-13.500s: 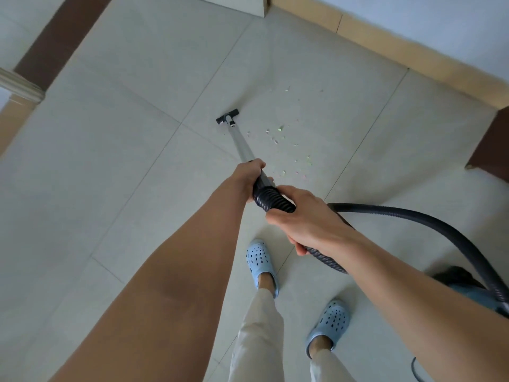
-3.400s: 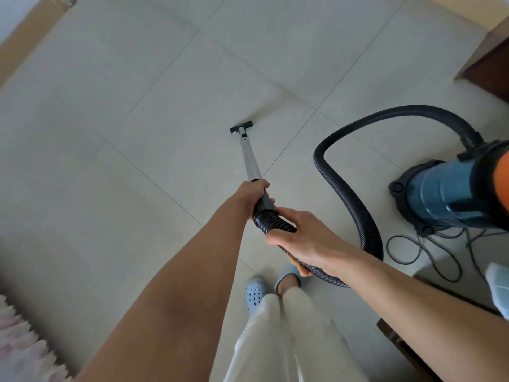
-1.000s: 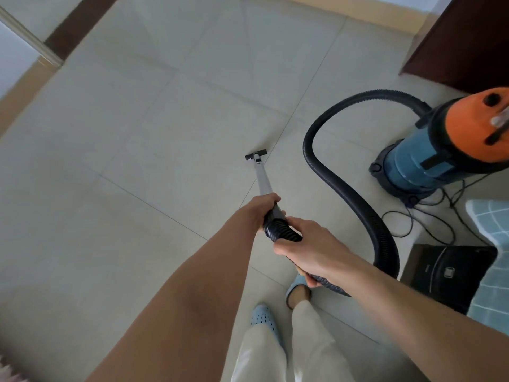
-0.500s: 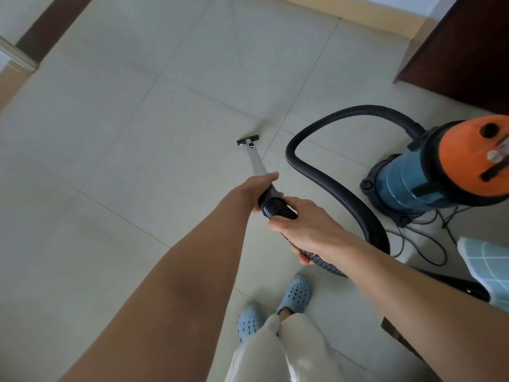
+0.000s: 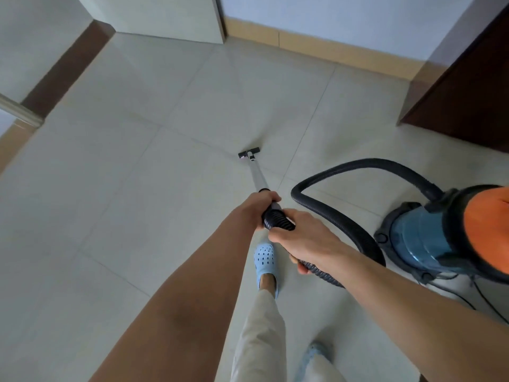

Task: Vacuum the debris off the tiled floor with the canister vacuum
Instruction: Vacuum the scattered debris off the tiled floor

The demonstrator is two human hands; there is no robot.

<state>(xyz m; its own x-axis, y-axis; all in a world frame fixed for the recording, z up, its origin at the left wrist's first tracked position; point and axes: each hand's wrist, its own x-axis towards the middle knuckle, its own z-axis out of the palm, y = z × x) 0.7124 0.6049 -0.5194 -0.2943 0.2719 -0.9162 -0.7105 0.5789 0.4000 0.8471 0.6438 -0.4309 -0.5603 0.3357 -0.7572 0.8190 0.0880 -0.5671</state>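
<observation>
My left hand (image 5: 257, 206) grips the metal wand (image 5: 256, 177) at its upper end. Just behind it, my right hand (image 5: 300, 238) grips the black ribbed hose (image 5: 338, 216). The small black floor nozzle (image 5: 249, 154) rests on the pale tiled floor (image 5: 137, 188) near a tile joint. The hose loops to the right into the blue canister vacuum (image 5: 429, 241) with an orange top, which stands close on my right. I see no debris on the tiles around the nozzle.
A dark wooden cabinet (image 5: 468, 86) stands at the far right. A tan skirting board (image 5: 316, 51) runs along the back wall. A white door panel (image 5: 170, 17) and a dark threshold strip (image 5: 68, 70) lie at the far left. The vacuum's cord (image 5: 484, 301) trails by its base. My feet in blue clogs (image 5: 265, 260) are below my hands.
The view has swung up toward the back wall and door. I have stepped forward with my left foot. The canister sits lower right in view, both hands keep the same hold.
</observation>
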